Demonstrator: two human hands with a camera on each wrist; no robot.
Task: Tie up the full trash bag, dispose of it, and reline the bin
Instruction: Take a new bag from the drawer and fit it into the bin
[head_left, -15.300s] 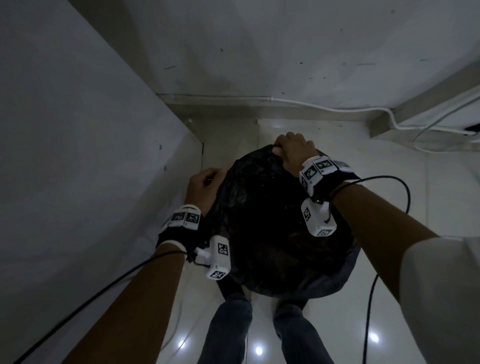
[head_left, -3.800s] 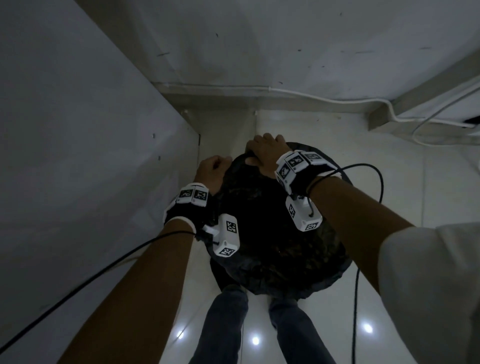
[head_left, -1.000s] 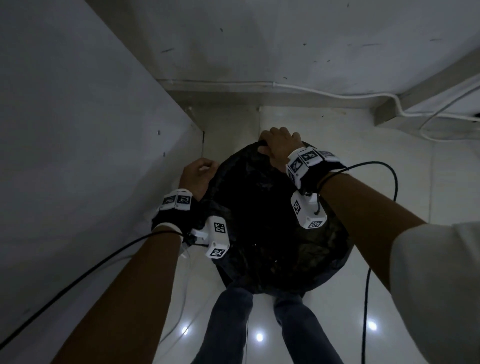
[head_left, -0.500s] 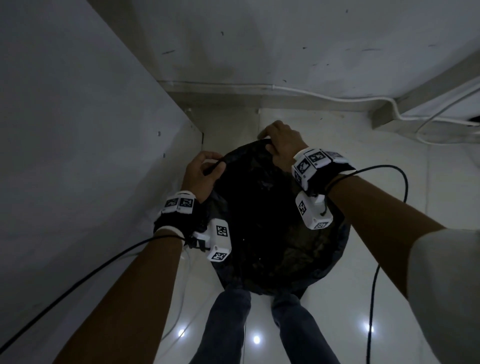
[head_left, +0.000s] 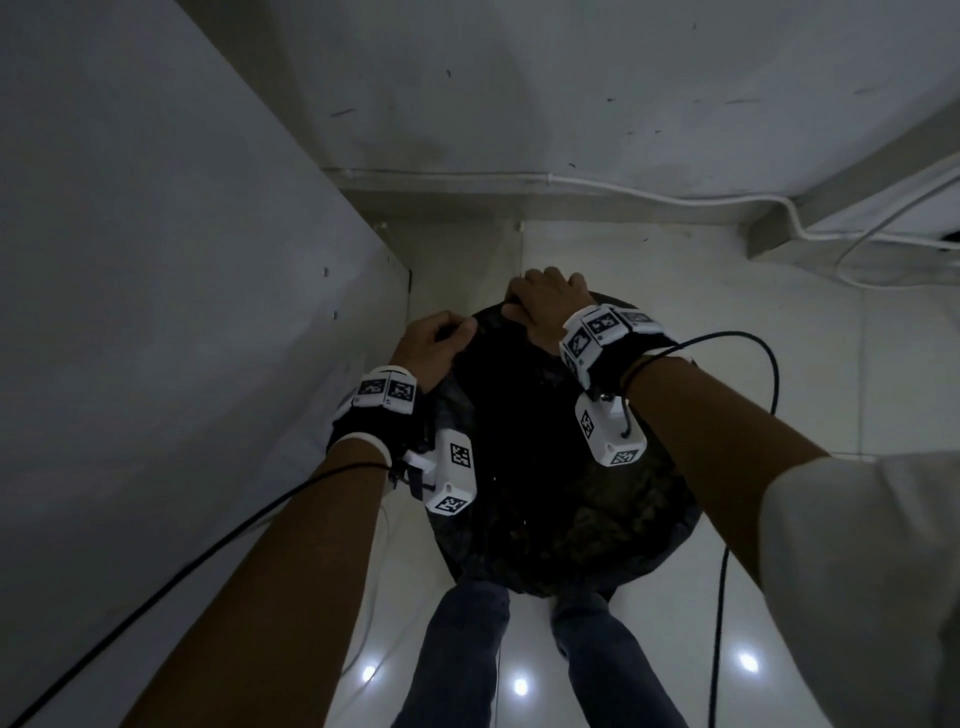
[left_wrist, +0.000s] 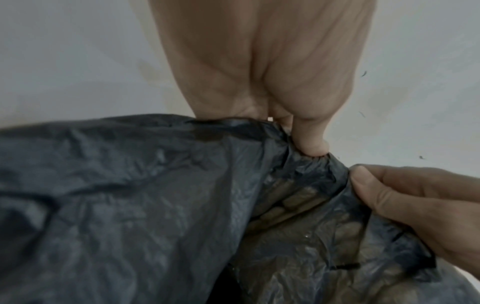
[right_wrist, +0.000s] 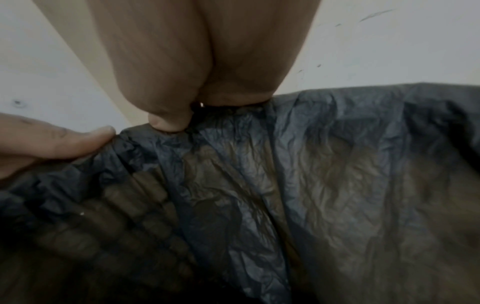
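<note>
1. The black trash bag (head_left: 545, 467) sits in its bin (head_left: 670, 525) on the floor (head_left: 805, 364), in a corner; its rim is gathered at the far side.
2. The left hand (head_left: 434, 345) pinches the rim between thumb and fingers; the right hand (head_left: 548, 306) grips the rim just beside it.
3. Risk, as I judge it: the thin film could tear or slip from the pinch if pulled hard, spilling the load.
4. The side panel (head_left: 182, 312) and back wall (head_left: 571, 104) crowd the bin, leaving little room for the elbows.
5. Cables (head_left: 769, 358) trail from both wrists and could snag.
6. The person's legs (head_left: 457, 649) stand against the bin's near side.
</note>
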